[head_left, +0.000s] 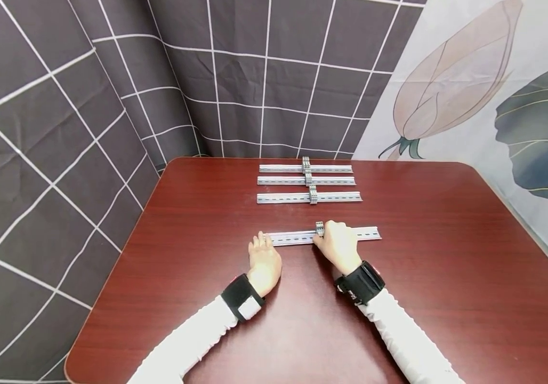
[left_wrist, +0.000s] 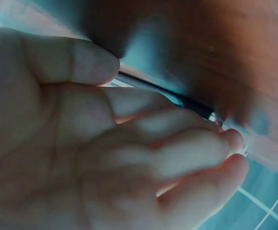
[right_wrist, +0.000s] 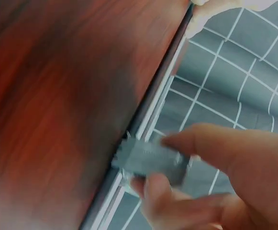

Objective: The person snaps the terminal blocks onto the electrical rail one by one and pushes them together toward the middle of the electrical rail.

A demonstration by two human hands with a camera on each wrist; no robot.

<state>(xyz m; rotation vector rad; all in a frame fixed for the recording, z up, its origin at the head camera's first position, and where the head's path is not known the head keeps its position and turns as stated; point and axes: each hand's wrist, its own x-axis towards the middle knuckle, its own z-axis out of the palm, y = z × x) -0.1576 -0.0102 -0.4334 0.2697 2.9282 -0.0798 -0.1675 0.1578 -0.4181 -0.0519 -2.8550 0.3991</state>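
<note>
A slotted metal DIN rail (head_left: 293,238) lies across the table in front of me. My left hand (head_left: 264,264) rests at the rail's left end with its fingers extended over it. In the left wrist view, the fingers (left_wrist: 177,143) hide most of the rail's end. Right of the rail's middle, my right hand (head_left: 338,245) pinches a grey terminal block (right_wrist: 150,158) between thumb and fingers. The block sits across the rail, its ridged edge toward the rail's near side. From the head view, part of the grey block (head_left: 319,228) shows left of the right hand.
Farther back on the red-brown table (head_left: 197,213) lie three parallel rails, the nearest rail (head_left: 283,198) among them. Each carries grey terminal blocks (head_left: 313,195) near its middle. A dark gridded curtain (head_left: 240,80) hangs behind the table's back edge.
</note>
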